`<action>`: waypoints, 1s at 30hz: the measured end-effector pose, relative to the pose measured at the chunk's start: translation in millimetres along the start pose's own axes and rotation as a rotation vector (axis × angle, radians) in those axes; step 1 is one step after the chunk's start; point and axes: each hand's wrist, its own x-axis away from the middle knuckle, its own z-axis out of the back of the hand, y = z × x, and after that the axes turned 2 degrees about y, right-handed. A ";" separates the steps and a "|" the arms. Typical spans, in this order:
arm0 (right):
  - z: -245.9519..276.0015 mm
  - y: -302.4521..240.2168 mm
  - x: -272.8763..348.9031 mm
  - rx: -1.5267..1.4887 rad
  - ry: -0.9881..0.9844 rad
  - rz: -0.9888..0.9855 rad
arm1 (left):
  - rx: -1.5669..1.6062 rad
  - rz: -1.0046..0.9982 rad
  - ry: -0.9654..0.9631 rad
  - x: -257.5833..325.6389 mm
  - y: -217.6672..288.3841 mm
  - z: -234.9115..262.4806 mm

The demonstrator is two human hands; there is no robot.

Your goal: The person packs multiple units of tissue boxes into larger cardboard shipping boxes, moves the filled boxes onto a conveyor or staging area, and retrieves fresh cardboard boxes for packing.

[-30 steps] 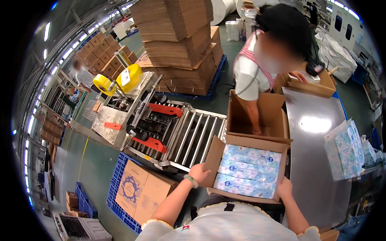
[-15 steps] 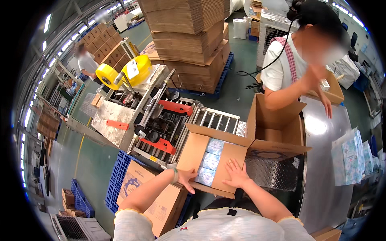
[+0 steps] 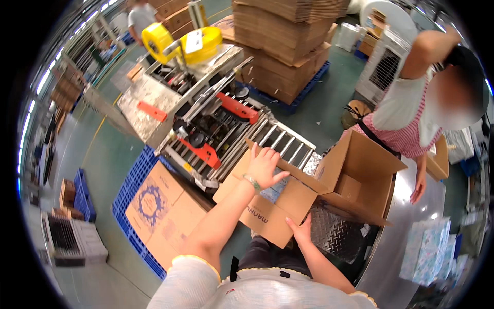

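Observation:
An opened cardboard box (image 3: 275,219) stands in front of me at the end of the roller conveyor. Its side flaps are folded in, and the near flap with dark print now lies across the top. Through the gap shows a little of the blue-and-white packs (image 3: 272,191) inside. My left hand (image 3: 265,167), fingers spread, is over the far side of the box by the far flap; whether it touches is unclear. At the near right corner, my right hand (image 3: 300,230) grips the near flap's edge, thumb on top, other fingers partly hidden.
An empty open box (image 3: 360,180) stands right of mine, beside a metal table (image 3: 383,262) with blue packs (image 3: 426,250). A taping machine (image 3: 198,136) with yellow tape rolls stands left, flattened cartons (image 3: 164,206) below. A co-worker (image 3: 396,113) stands at the right, one arm raised.
My left hand has gone from the box's left side to its far side. The near flap has been folded over the packs, my right hand now at its edge. The co-worker has raised an arm.

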 end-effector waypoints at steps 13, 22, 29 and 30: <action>3.2 -29.1 -11.9 -0.732 -0.686 -0.566 | -0.010 -0.004 -0.024 109.9 -49.7 -108.4; -85.4 -117.9 -107.7 -0.904 -0.316 -0.248 | -0.081 -0.072 0.009 2.0 -156.3 -99.8; -181.6 -179.0 -181.6 -0.562 0.187 0.137 | -0.056 -0.076 0.049 -48.3 -250.4 -86.3; -188.2 -187.8 -185.1 -0.478 0.227 0.209 | -0.020 -0.079 0.108 -55.4 -258.1 -81.7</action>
